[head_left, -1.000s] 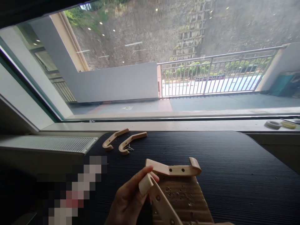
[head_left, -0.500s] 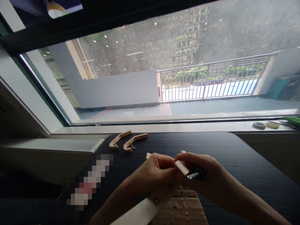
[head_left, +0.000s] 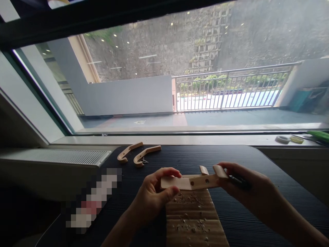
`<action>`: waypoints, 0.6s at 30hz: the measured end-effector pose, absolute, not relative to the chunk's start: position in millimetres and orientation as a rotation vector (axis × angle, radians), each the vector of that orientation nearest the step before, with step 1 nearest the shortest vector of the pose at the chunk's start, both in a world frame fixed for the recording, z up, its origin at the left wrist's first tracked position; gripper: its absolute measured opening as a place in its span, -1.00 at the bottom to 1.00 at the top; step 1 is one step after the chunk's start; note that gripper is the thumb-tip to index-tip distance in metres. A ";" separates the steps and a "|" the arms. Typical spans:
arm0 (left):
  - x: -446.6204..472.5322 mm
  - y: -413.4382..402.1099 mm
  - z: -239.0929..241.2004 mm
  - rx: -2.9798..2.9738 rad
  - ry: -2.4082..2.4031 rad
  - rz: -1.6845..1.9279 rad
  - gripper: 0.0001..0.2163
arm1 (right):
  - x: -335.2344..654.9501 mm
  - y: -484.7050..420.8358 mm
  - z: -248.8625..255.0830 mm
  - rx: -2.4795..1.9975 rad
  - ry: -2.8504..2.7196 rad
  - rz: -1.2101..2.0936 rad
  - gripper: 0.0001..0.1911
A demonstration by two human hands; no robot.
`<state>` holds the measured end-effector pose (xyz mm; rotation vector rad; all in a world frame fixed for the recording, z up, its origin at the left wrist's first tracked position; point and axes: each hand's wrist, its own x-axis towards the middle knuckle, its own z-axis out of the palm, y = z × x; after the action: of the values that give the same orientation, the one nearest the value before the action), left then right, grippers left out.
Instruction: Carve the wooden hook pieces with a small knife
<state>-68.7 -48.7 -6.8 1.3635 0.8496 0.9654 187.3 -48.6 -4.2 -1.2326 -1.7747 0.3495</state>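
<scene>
My left hand [head_left: 160,190] is closed on the flat left end of a pale wooden hook [head_left: 199,182], thumb in front and fingers behind. Two dark holes show along the hook's middle. At its curved right end, my right hand [head_left: 244,181] pinches the wood. A dark slim tool [head_left: 239,182] lies in the same right hand; its kind is hard to make out. Just behind the held hook, a second pale wooden end [head_left: 204,170] shows, its lower part hidden. Below the hands lies a strip of corrugated cardboard [head_left: 195,219], strewn with small crumbs or shavings and pitted with holes.
Two curved wooden hooks [head_left: 147,154] rest at the table's far left, a few screws [head_left: 145,161] beside the nearer one. The black table [head_left: 257,206] meets a white windowsill [head_left: 205,140]. Tape rolls [head_left: 282,139] sit on the sill at right. A radiator [head_left: 77,156] stands left.
The wooden hook has turned from pointing toward me to lying crosswise. My hands have moved apart, left hand leftward and right hand rightward, uncovering more of the cardboard.
</scene>
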 end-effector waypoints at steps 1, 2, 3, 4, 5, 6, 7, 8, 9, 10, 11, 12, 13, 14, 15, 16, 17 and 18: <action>-68.8 -47.4 -9.2 1.353 0.864 0.955 -0.70 | 184.3 -48.8 -8.4 -1.240 -1.733 0.416 -0.72; -68.9 -46.5 -12.1 1.346 0.880 0.953 -0.70 | 181.9 -48.9 -13.1 -1.248 -1.695 0.478 -0.71; -69.1 -45.9 -15.4 1.338 0.901 0.952 -0.70 | 180.2 -48.8 -18.3 -1.260 -1.659 0.532 -0.70; -69.1 -45.6 -19.0 1.326 0.923 0.952 -0.71 | 179.3 -48.3 -23.7 -1.277 -1.618 0.573 -0.69; -68.9 -45.5 -22.7 1.310 0.939 0.951 -0.71 | 179.0 -47.4 -29.2 -1.293 -1.573 0.601 -0.68; -68.7 -45.6 -26.2 1.293 0.945 0.951 -0.71 | 179.2 -46.2 -34.6 -1.307 -1.528 0.617 -0.67; -68.3 -45.6 -29.4 1.285 0.942 0.953 -0.70 | 179.7 -44.8 -39.4 -1.321 -1.490 0.622 -0.66; -68.0 -45.7 -32.3 1.285 0.933 0.965 -0.69 | 180.3 -43.2 -43.6 -1.333 -1.460 0.616 -0.65; -67.9 -45.7 -34.6 1.295 0.929 0.978 -0.68 | 180.8 -41.7 -47.0 -1.342 -1.439 0.602 -0.65; -67.8 -45.7 -36.6 1.310 0.940 0.992 -0.67 | 181.0 -40.5 -49.6 -1.347 -1.430 0.583 -0.66; -67.9 -45.7 -38.2 1.335 0.976 0.989 -0.68 | 180.9 -39.7 -51.4 -1.349 -1.427 0.562 -0.67; -68.1 -45.7 -39.6 1.367 1.024 0.980 -0.70 | 180.6 -39.4 -52.5 -1.346 -1.426 0.547 -0.68; -68.4 -45.7 -41.0 1.410 1.080 0.969 -0.72 | 179.9 -39.8 -53.2 -1.338 -1.427 0.543 -0.69; -68.7 -45.7 -42.3 1.456 1.119 0.969 -0.74 | 179.1 -40.8 -53.6 -1.324 -1.427 0.557 -0.69; -68.9 -45.7 -43.6 1.504 1.145 0.976 -0.76 | 178.3 -42.1 -53.9 -1.309 -1.421 0.590 -0.68; -69.1 -45.7 -44.8 1.545 1.155 0.992 -0.78 | 177.7 -43.6 -54.0 -1.292 -1.407 0.636 -0.67; -69.2 -45.6 -45.8 1.576 1.154 1.004 -0.80 | 177.2 -45.1 -54.1 -1.276 -1.387 0.688 -0.66; -69.2 -45.6 -46.6 1.596 1.153 1.013 -0.81 | 177.0 -46.3 -54.2 -1.263 -1.368 0.738 -0.65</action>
<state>-69.2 -45.6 -46.6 1.5962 1.1531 1.0133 177.0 -46.3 -54.2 -1.2628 -1.3684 0.7378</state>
